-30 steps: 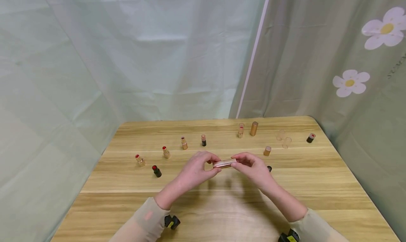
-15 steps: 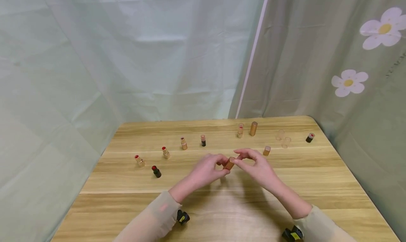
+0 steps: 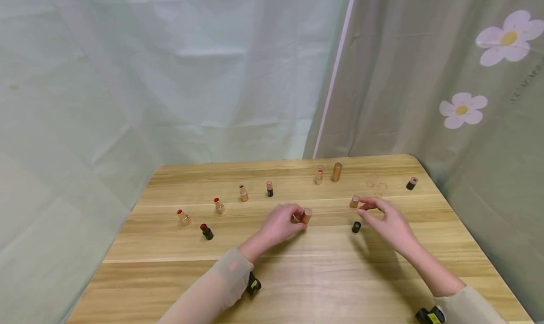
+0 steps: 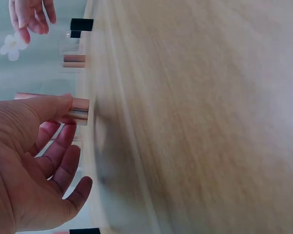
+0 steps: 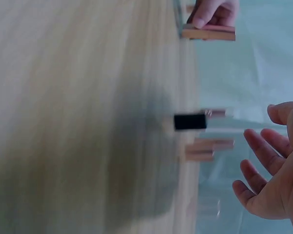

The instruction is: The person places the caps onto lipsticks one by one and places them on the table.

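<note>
My left hand [image 3: 280, 224] pinches a closed rose-gold lipstick tube [image 3: 306, 216] between thumb and fingers. The tube stands upright, its lower end close over the table. In the left wrist view the thumb lies across the lipstick tube [image 4: 80, 109], and the other fingers curl loosely below. My right hand [image 3: 388, 225] hovers farther right with nothing in it, thumb and fingers apart. Nearest its fingertips are a short gold cap [image 3: 354, 201] and a small black cap [image 3: 356, 227], both standing on the table. The black cap [image 5: 190, 122] also shows beside the right hand in its wrist view.
Uncapped lipsticks stand at the left, among them a gold one [image 3: 183, 217] and a black one [image 3: 206, 232]. A tall gold tube [image 3: 336, 172] stands at the back. Clear caps [image 3: 380, 189] and a black-based lipstick [image 3: 412, 183] are at the back right of the wooden table [image 3: 297, 286].
Both hands held the lipstick tube lengthwise; it has been turned upright and lowered. My right hand has let go and moved right, toward the two caps.
</note>
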`<state>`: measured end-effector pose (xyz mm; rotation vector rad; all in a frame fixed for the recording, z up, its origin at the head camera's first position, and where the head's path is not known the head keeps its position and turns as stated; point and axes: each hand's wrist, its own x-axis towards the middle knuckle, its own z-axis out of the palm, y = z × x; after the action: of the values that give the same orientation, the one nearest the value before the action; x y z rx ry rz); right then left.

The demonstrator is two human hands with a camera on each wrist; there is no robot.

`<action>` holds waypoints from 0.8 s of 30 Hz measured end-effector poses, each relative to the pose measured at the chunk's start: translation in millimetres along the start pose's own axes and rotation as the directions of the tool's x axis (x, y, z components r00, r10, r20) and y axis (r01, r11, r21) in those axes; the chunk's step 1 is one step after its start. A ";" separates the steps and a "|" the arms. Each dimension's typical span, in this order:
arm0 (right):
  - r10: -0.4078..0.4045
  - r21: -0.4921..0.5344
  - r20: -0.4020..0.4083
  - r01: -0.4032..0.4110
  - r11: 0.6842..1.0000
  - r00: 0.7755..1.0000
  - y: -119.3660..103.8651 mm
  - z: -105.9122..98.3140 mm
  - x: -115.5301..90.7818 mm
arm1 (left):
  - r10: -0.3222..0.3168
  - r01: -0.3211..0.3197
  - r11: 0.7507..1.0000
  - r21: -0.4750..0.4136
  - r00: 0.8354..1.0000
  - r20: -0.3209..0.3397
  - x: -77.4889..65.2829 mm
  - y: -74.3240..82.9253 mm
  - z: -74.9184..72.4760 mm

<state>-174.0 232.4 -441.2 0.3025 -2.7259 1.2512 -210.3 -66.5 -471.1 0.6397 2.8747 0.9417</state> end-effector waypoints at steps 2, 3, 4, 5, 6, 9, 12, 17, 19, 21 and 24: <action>0.011 -0.026 -0.005 -0.011 1.000 1.000 7.7 -4.7 -3.4 | -0.002 0.003 0.999 0.032 1.000 -0.015 3.1 -0.2 3.5; 0.016 -0.033 -0.006 -0.016 0.999 1.000 10.5 -6.5 -5.3 | -0.005 0.006 0.999 0.042 1.000 -0.021 4.7 0.1 4.7; 0.018 -0.039 -0.005 -0.019 0.999 1.000 13.2 -7.9 -6.9 | -0.008 0.009 0.999 0.046 1.000 -0.029 6.5 0.4 5.8; 0.019 -0.049 -0.004 -0.019 0.999 1.000 15.7 -9.0 -8.5 | -0.010 0.012 0.999 0.050 0.999 -0.036 8.5 0.5 6.7; 0.023 -0.056 -0.002 -0.024 0.998 1.000 17.7 -9.9 -10.0 | -0.016 0.018 0.998 0.054 0.999 -0.042 10.5 0.7 7.6; 0.031 -0.072 -0.010 -0.032 0.997 0.999 22.0 -11.7 -13.4 | -0.032 0.036 0.997 0.065 0.998 -0.055 17.9 0.4 9.6; 0.030 -0.074 -0.024 -0.032 0.997 0.999 24.1 -12.9 -15.0 | -0.047 0.052 0.996 0.076 0.996 -0.070 27.2 -2.1 11.5; 0.016 -0.066 -0.037 -0.019 0.998 0.999 24.9 -14.2 -16.7 | -0.082 0.090 0.992 0.084 0.992 -0.097 46.7 -8.9 13.3; 0.008 -0.063 -0.038 -0.011 0.998 0.999 25.9 -14.0 -17.4 | -0.102 0.113 0.989 0.093 0.989 -0.107 55.3 -11.2 12.2; 0.005 -0.060 -0.039 -0.007 0.998 0.999 27.4 -13.5 -18.1 | -0.119 0.131 0.986 0.099 0.986 -0.117 64.3 -13.2 10.5; 0.003 -0.055 -0.042 -0.005 0.998 0.999 30.3 -12.3 -18.8 | -0.142 0.157 0.982 0.105 0.981 -0.135 76.0 -14.7 7.2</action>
<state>-162.4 263.5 -459.2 0.2622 -2.7209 1.1675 -283.8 -42.9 -479.4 0.3754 3.0552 0.8304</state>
